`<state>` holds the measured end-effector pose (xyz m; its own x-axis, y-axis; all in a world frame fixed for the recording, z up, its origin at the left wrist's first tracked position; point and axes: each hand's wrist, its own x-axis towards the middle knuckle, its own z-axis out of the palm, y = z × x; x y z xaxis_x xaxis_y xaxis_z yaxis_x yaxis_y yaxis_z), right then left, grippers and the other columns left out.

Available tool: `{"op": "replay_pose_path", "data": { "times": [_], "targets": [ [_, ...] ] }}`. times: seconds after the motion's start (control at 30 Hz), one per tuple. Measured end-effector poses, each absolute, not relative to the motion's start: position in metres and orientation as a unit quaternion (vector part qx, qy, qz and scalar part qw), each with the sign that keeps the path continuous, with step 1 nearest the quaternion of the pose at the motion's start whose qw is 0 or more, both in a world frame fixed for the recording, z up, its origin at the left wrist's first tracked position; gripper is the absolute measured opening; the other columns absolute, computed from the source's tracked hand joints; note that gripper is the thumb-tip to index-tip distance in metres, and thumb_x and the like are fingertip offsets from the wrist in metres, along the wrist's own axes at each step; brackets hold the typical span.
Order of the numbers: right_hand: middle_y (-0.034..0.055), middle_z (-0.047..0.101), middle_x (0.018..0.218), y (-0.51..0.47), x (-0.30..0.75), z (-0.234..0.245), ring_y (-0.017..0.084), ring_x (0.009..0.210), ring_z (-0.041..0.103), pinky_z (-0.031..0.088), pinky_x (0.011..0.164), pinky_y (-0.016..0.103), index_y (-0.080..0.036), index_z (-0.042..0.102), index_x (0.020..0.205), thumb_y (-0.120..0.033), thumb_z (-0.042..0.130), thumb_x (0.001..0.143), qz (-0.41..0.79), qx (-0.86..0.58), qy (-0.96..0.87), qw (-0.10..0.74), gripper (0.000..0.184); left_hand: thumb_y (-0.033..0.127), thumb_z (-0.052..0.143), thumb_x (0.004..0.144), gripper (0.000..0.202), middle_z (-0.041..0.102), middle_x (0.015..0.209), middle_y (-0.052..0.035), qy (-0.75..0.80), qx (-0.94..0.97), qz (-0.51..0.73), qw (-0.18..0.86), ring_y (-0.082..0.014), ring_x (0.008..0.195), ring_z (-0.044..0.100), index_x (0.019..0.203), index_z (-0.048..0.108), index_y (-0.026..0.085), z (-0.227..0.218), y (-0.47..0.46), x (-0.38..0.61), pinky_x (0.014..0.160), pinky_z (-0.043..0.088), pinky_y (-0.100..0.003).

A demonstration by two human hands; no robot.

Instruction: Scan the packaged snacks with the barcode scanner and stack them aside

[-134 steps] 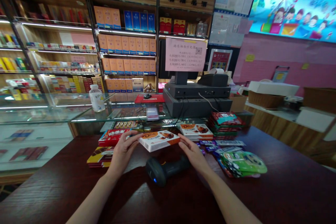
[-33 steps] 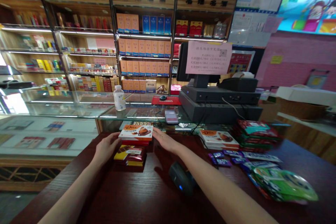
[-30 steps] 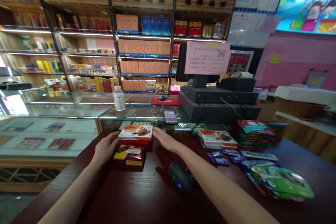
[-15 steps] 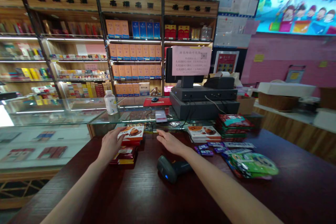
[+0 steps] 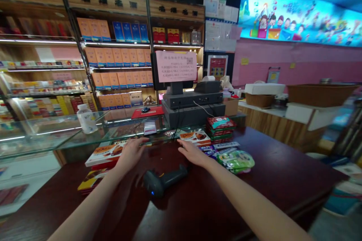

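Observation:
Fingers stretched forward, my left hand (image 5: 132,155) is empty and lies just right of a white and orange snack box (image 5: 103,154), partly covering it. Below that box is a small stack of yellow and dark red packets (image 5: 93,180), beside my left forearm. My right hand (image 5: 195,154) is also open, its fingertips close to a second white and orange box (image 5: 195,138); whether they touch is unclear. Purple-wrapped bars (image 5: 207,151) and green packets (image 5: 236,161) lie to the right of that hand. A black barcode scanner (image 5: 162,181) rests on the dark counter between my forearms.
A stack of red and green packets (image 5: 220,128) stands at the back right. Behind the counter (image 5: 283,173) are a register with a screen bearing a pink notice (image 5: 177,67), a white bottle (image 5: 87,119), a mouse on a red mat (image 5: 152,112), and glass display cases before shelves of boxes.
The view has turned right. My left hand has moved off the left box toward the middle, and my right hand has come closer to the right box. Both stay empty.

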<state>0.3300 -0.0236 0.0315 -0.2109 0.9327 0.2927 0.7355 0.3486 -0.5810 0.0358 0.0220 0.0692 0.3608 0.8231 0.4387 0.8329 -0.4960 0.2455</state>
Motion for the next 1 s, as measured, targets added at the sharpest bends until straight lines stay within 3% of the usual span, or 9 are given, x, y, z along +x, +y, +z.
{"op": "replay_pose_path", "data": {
  "times": [0.17, 0.6, 0.73, 0.83, 1.0],
  "targets": [
    [0.0169, 0.054, 0.145, -0.022, 0.368, 0.022, 0.027, 0.134, 0.049, 0.033, 0.114, 0.042, -0.010, 0.048, 0.143, -0.025, 0.048, 0.094, 0.117, -0.585, -0.746, 0.297, 0.052, 0.029, 0.046, 0.089, 0.040, 0.071, 0.123, -0.0061, -0.476, -0.852, -0.218, 0.010, -0.0259, 0.117, 0.062, 0.124, 0.065, 0.023, 0.075, 0.023, 0.080, 0.105, 0.043, -0.041],
    [0.0144, 0.051, 0.147, -0.030, 0.413, 0.012, 0.027, 0.140, 0.038, 0.033, 0.113, 0.042, -0.014, 0.046, 0.145, -0.015, 0.050, 0.089, -0.001, -0.664, -0.711, 0.230, 0.056, 0.034, 0.054, 0.086, 0.050, 0.061, 0.139, -0.0070, -0.427, -0.899, -0.101, -0.006, -0.0297, 0.131, 0.050, 0.137, 0.055, 0.030, 0.059, 0.048, 0.175, 0.109, 0.037, -0.046],
    [0.0183, 0.052, 0.144, -0.032, 0.413, 0.009, 0.030, 0.135, 0.043, 0.036, 0.108, 0.043, -0.012, 0.038, 0.150, -0.014, 0.046, 0.088, -0.028, -0.701, -0.684, 0.200, 0.063, 0.038, 0.057, 0.085, 0.059, 0.064, 0.134, -0.0120, -0.431, -0.900, -0.068, -0.019, -0.0332, 0.129, 0.053, 0.143, 0.048, 0.028, 0.048, 0.056, 0.194, 0.105, 0.039, -0.050],
    [0.0196, 0.055, 0.139, -0.033, 0.411, 0.007, 0.032, 0.128, 0.049, 0.038, 0.104, 0.044, -0.013, 0.041, 0.148, -0.014, 0.045, 0.088, -0.029, -0.725, -0.661, 0.189, 0.061, 0.041, 0.056, 0.086, 0.062, 0.066, 0.130, -0.0161, -0.437, -0.898, -0.048, -0.032, -0.0350, 0.124, 0.058, 0.145, 0.045, 0.025, 0.040, 0.060, 0.203, 0.102, 0.042, -0.052],
    [0.0210, 0.046, 0.148, -0.033, 0.408, 0.002, 0.035, 0.134, 0.042, 0.036, 0.104, 0.050, -0.013, 0.047, 0.144, -0.017, 0.047, 0.087, -0.036, -0.734, -0.656, 0.173, 0.057, 0.043, 0.053, 0.089, 0.054, 0.067, 0.128, -0.0149, -0.442, -0.894, -0.033, -0.061, -0.0326, 0.120, 0.062, 0.140, 0.051, 0.027, 0.031, 0.063, 0.212, 0.099, 0.045, -0.049]
  ]
}}
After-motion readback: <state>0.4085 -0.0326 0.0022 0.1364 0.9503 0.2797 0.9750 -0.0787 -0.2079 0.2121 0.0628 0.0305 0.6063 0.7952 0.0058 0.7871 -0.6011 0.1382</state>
